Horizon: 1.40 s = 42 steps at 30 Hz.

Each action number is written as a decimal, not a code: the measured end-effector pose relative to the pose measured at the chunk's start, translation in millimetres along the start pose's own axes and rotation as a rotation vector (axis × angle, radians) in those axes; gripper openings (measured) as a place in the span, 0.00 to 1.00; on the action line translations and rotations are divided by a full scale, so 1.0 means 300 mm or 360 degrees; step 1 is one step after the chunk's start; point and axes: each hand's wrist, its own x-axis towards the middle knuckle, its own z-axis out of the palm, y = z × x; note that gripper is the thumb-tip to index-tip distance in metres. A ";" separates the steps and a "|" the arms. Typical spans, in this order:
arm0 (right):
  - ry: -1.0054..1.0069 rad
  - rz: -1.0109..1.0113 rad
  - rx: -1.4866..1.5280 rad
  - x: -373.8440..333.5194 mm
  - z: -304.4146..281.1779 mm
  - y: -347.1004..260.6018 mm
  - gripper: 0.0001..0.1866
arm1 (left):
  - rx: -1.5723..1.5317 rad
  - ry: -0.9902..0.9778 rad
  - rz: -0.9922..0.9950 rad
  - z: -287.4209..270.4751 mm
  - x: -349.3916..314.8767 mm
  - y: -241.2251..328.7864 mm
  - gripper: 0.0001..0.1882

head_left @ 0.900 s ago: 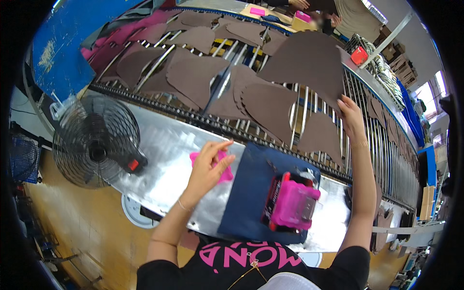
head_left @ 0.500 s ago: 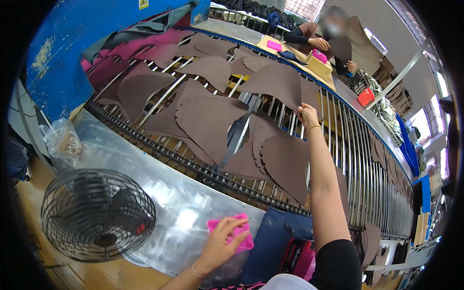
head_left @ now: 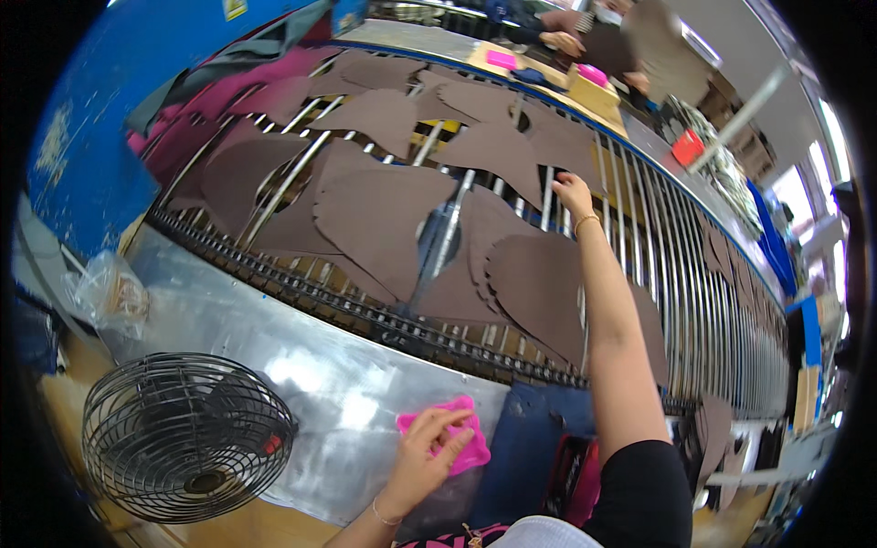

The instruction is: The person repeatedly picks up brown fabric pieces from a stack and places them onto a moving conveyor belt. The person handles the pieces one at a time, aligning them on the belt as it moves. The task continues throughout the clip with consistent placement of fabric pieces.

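My right hand (head_left: 573,194) is stretched out over the metal rollers, just beside the pointed end of a brown cut sheet (head_left: 498,151). Its fingers are loosely bent and appear apart from the sheet, with nothing visible in them. Several more brown panels, some with notched edges, lie overlapping on the rollers, such as a large one (head_left: 384,215) and another nearer me (head_left: 534,288). Over a pink scalloped dish (head_left: 473,449) on the metal table hovers my left hand (head_left: 427,449), fingers curved and thumb apart. The dish's inside is partly hidden by that hand.
A black wire fan (head_left: 187,438) stands at lower left. A roller conveyor (head_left: 658,237) with a chain edge runs across, beside a blue machine (head_left: 91,128). Across it, a co-worker's hand (head_left: 562,43) holds a dark piece near a yellow box (head_left: 594,89). A red container (head_left: 687,147) sits beyond.
The brown sheet pinched in my right hand has come down onto the rollers, and the fingers have let go of its tip. My left hand stays over the dish; the view has shifted slightly.
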 end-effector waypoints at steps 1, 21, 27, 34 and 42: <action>-0.0109 -0.0042 0.0111 -0.050 -0.080 -0.021 0.21 | 0.0043 0.0023 -0.0010 0.004 0.005 0.005 0.13; 0.0938 0.1760 -0.0986 -1.892 -1.546 1.003 0.31 | -0.0022 0.0265 0.0274 0.167 -0.027 0.012 0.18; 0.0849 0.1923 -0.1057 -1.692 -1.515 0.927 0.34 | 0.0105 0.0345 0.0354 0.267 -0.081 0.056 0.17; 0.0799 0.1639 -0.1034 -1.769 -1.637 1.285 0.38 | 0.0176 0.0348 0.0398 0.275 -0.124 0.108 0.13; 0.0861 0.0887 -0.0769 -1.667 -1.612 0.987 0.26 | 0.0310 0.0242 0.0409 0.293 -0.109 0.157 0.10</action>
